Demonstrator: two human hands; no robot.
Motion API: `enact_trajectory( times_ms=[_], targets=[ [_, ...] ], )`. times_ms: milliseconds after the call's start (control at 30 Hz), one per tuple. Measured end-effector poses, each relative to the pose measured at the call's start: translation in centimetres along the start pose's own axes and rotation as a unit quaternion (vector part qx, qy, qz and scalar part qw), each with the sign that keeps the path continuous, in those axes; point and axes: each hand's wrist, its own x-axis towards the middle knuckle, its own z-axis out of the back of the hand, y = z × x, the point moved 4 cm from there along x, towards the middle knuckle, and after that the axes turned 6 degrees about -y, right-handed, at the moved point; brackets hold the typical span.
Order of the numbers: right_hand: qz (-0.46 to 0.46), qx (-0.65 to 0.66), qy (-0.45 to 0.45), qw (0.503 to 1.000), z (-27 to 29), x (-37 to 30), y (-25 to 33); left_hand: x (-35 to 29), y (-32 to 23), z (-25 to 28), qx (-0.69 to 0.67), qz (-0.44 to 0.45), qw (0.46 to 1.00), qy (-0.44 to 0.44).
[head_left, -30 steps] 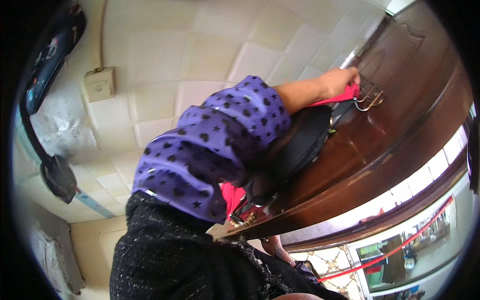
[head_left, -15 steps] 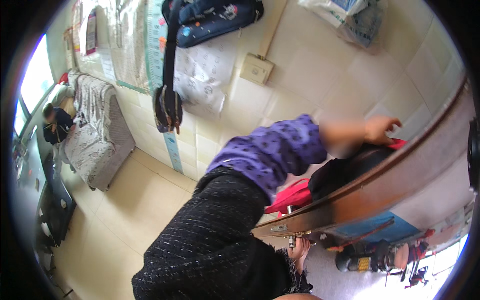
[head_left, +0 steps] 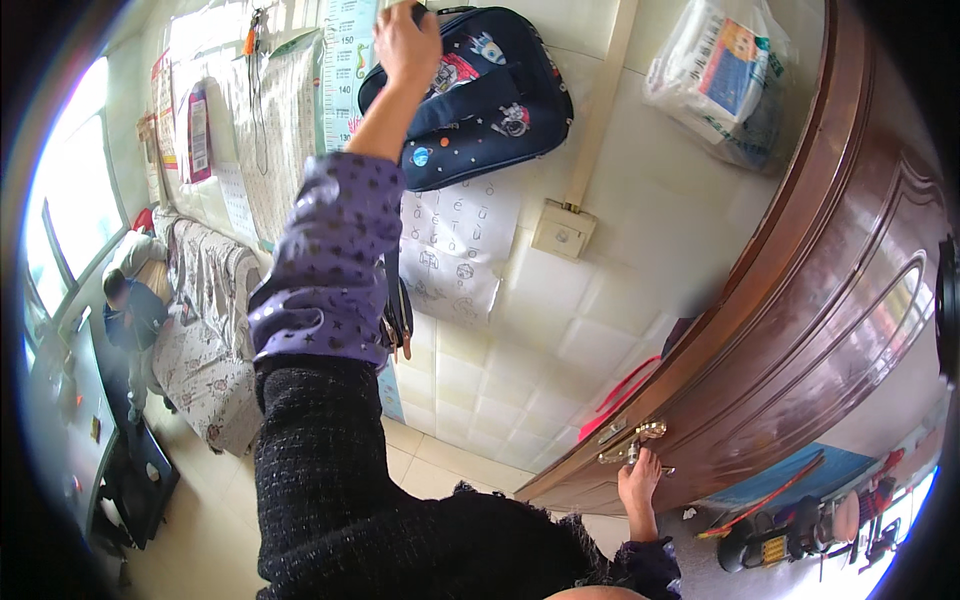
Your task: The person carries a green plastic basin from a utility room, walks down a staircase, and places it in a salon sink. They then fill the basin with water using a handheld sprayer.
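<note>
Your left hand (head_left: 408,42) is raised, grip clenched at the top of the dark navy fabric backpack with cartoon patches (head_left: 470,95) hanging on the tiled wall. Your right hand (head_left: 638,482) grasps the brass lever handle (head_left: 632,442) on the brown wooden door (head_left: 820,300), lower right of the backpack.

A backpack (head_left: 470,95) hangs on the wall above a paper sheet (head_left: 455,245), left of the switch plate (head_left: 562,232); the door (head_left: 800,330) stands right.
</note>
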Motion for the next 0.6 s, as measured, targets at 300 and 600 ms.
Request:
enact_trajectory(
  times_ms=[300, 600],
  targets=[
    [-0.114, -0.057, -0.014, 0.992, 0.7, -0.2, 1.4, 6.2, 13.2, -9.2, 0.095, 0.026, 0.970, 0.220],
    [-0.116, -0.072, -0.009, 0.991, 1.0, -0.6, 0.4, 6.8, 11.5, -4.9, -0.045, 0.303, 0.951, 0.044]
  ],
)
